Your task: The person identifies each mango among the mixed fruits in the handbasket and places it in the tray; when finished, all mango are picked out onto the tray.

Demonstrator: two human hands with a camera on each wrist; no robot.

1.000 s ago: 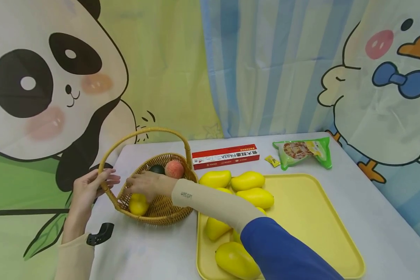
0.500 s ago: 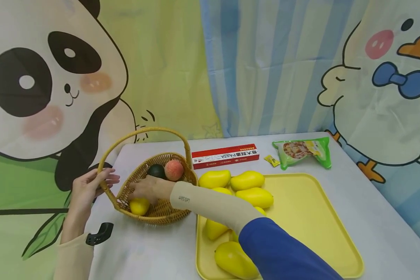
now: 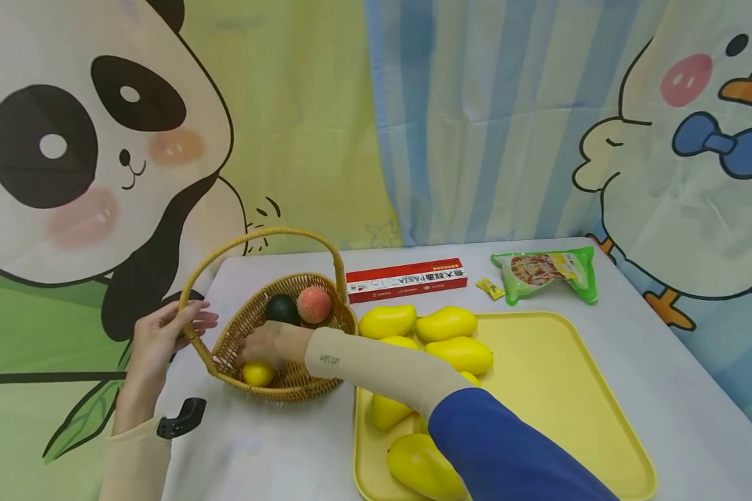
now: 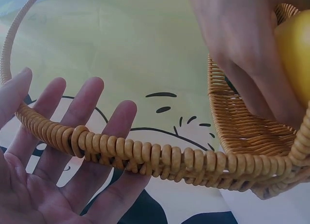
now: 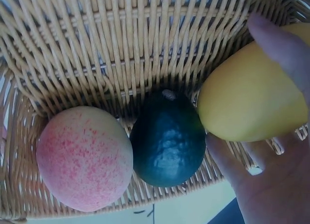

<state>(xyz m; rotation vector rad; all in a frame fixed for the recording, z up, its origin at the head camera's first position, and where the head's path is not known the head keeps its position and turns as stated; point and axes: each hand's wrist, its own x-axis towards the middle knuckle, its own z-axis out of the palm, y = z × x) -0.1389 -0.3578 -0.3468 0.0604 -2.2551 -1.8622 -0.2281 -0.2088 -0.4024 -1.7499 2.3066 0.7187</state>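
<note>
A wicker basket [image 3: 301, 390] stands at the table's left side, its tall handle [image 4: 160, 158] arching up. My left hand [image 3: 157, 341] is at that handle, which crosses its spread, fairly straight fingers, the thumb lying on the other side. Down inside the basket my right hand [image 3: 272, 346] holds a yellow mango [image 5: 256, 93] between thumb and fingers; the back of the hand partly covers the fruit in the head view. Beside it in the basket lie a dark green avocado [image 5: 167, 139] and a pink peach [image 5: 85, 158], touching each other.
A yellow tray [image 3: 558, 396] holds several mangoes [image 3: 460, 355] on its left, partly hidden under my right forearm. Behind stand a red pasta box [image 3: 407, 280], a small yellow packet [image 3: 490, 289] and a green food bag [image 3: 545, 271]. A printed curtain backs the table.
My right hand has sunk slightly deeper into the basket with the mango, shifting a little right and forward of the basket's left rim. More of the avocado shows. My left hand stays at the handle.
</note>
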